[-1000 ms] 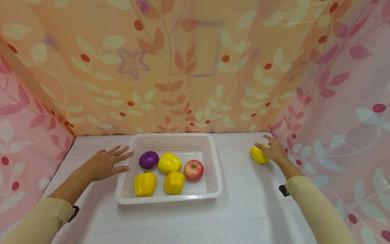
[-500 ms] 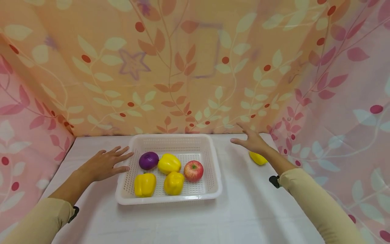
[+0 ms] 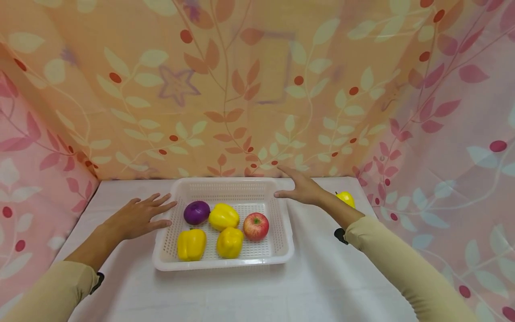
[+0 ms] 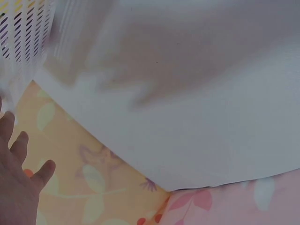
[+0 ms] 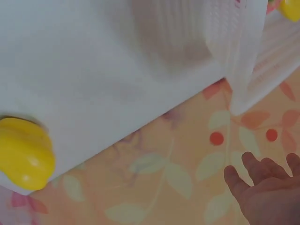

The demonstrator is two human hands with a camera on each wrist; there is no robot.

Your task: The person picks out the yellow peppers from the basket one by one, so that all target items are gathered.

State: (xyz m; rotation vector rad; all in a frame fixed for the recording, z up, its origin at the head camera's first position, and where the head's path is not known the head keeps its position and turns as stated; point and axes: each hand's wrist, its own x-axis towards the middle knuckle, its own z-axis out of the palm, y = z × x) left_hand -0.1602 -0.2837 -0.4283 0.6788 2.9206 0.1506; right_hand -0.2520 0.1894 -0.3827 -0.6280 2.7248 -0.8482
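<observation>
Right hand [image 3: 306,190]: fingers spread, nothing held, over the far right corner of the white basket [image 3: 223,259]. Left hand [image 3: 137,219]: fingers spread too, nothing held, at the basket's left rim; can't tell if they touch it. Basket sits on the desk [image 3: 257,295] between my two hands.

Inside, nearest my right thumb: red apple [image 3: 256,226], to the near left of it, with the basket's right wall between. Left of the apple, a far yellow pepper [image 3: 223,217] and a near yellow pepper [image 3: 230,243] just beside each other. Purple vegetable [image 3: 196,212] far left, front-left yellow pepper [image 3: 192,245] nearer me.

Outside: loose yellow pepper [image 3: 346,199] on the desk, far right, well apart from the basket. My right forearm partly blocks it from the head view. Leaf-print curtain [image 3: 241,103] behind the desk.
</observation>
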